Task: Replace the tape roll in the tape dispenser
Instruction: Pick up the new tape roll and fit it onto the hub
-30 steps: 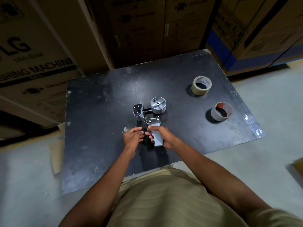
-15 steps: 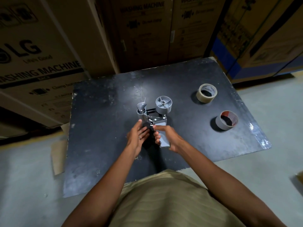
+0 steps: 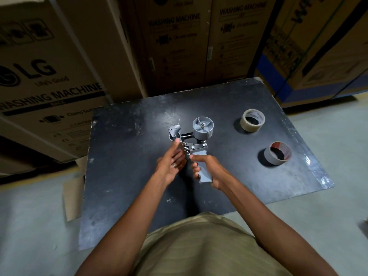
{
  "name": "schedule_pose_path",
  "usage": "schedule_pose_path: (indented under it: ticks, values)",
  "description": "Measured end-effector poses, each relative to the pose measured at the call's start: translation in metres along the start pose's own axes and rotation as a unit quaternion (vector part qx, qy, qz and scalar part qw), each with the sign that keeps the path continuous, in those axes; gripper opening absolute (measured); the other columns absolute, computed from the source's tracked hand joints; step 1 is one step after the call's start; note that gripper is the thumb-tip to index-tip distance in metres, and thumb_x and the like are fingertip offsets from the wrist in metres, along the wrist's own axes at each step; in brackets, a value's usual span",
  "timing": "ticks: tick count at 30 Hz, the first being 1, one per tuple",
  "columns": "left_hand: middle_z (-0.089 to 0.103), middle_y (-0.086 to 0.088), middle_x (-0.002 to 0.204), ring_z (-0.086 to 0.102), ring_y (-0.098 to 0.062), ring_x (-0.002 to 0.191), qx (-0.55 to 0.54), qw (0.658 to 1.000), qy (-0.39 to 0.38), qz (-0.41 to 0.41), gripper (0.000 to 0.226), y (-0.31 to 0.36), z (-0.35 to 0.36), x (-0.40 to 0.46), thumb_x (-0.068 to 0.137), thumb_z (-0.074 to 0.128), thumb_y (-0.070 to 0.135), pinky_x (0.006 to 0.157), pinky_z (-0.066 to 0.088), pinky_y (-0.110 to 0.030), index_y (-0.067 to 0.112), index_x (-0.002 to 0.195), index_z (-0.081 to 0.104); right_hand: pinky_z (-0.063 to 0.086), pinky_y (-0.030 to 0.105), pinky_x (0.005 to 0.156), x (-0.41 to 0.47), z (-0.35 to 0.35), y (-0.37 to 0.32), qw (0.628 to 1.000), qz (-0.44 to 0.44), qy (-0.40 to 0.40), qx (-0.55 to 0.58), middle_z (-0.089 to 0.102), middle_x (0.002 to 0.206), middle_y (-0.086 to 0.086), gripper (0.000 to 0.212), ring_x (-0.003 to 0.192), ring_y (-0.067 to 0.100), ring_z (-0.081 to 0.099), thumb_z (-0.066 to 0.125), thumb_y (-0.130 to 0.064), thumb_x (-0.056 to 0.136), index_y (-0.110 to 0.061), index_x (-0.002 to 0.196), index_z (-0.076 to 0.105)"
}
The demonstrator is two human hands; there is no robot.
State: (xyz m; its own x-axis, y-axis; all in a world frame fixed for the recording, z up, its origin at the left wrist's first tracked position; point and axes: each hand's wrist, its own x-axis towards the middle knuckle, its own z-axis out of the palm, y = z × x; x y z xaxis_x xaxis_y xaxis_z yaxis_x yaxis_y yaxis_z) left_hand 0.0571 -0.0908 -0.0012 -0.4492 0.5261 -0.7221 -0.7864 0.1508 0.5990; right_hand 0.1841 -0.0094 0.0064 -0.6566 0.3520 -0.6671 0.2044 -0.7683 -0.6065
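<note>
A grey hand-held tape dispenser [image 3: 199, 136] is over the middle of the black table [image 3: 123, 176], its round hub bare, with no roll on it. My right hand [image 3: 207, 168] is wrapped around its grey handle. My left hand [image 3: 173, 162] is beside it with fingers apart; the fingertips touch the front roller end of the dispenser. A beige tape roll [image 3: 252, 120] lies flat at the right rear of the table. A grey roll core with a reddish inside [image 3: 278, 153] lies in front of it, near the right edge.
Large cardboard washing-machine boxes [image 3: 49, 76] stand close behind the table. More boxes with blue bands [image 3: 310, 56] are at the right rear. A flat piece of cardboard [image 3: 73, 192] lies on the grey floor by the table's left edge.
The dispenser has been tipped up from lying on the table, held by my right hand. My left hand has opened and reached forward to the front roller.
</note>
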Motion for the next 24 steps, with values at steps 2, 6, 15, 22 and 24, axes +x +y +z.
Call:
schedule_pose_path:
  ticks: [2,6,15,22,24]
  values:
    - [0.074,-0.011,0.111,0.065,-0.018,0.104,0.004,1.000,0.012,0.000,0.056,0.001,0.001,0.000,0.071,0.083,0.048,0.099,0.055,-0.039,0.005,0.104,0.070,0.041,0.021,0.041,0.000,0.000,-0.001,1.000,0.001,-0.001,-0.003,0.049,0.061,-0.003,0.012,0.045,0.007,0.042,0.067,-0.012,0.091,-0.014,0.099,0.059]
    - [0.075,-0.013,0.111,0.066,-0.021,0.100,0.026,1.000,0.013,-0.009,0.077,0.004,0.000,-0.001,0.058,0.088,0.051,0.092,0.058,-0.037,-0.001,0.111,0.068,0.041,0.021,0.041,-0.003,-0.001,-0.002,1.000,0.001,-0.003,-0.009,0.049,0.061,-0.003,0.010,0.045,0.007,0.042,0.066,-0.011,0.090,-0.014,0.097,0.060]
    - [0.075,-0.014,0.111,0.070,-0.025,0.111,0.036,0.999,0.010,-0.017,0.078,0.010,0.000,-0.004,0.057,0.089,0.049,0.101,0.053,-0.039,0.001,0.115,0.069,0.041,0.022,0.041,-0.002,-0.001,-0.004,1.000,-0.002,0.004,-0.016,0.050,0.061,-0.003,0.010,0.045,0.008,0.043,0.066,-0.009,0.089,-0.013,0.097,0.061]
    - [0.071,-0.015,0.120,0.067,-0.025,0.115,0.022,1.000,0.016,0.005,0.060,0.011,0.009,-0.005,0.076,0.079,0.044,0.105,0.050,-0.040,0.000,0.114,0.067,0.041,0.022,0.041,-0.002,0.002,-0.007,1.000,-0.005,0.011,-0.017,0.051,0.060,-0.002,0.008,0.045,0.009,0.043,0.066,-0.008,0.088,-0.013,0.091,0.062]
    - [0.071,-0.016,0.118,0.068,-0.026,0.113,0.012,0.999,0.032,0.014,0.038,0.011,0.012,-0.007,0.081,0.077,0.038,0.106,0.050,-0.042,0.004,0.094,0.067,0.041,0.022,0.041,-0.002,0.003,-0.007,1.000,-0.005,0.014,-0.017,0.051,0.060,-0.002,0.008,0.045,0.009,0.044,0.067,-0.007,0.088,-0.013,0.091,0.062]
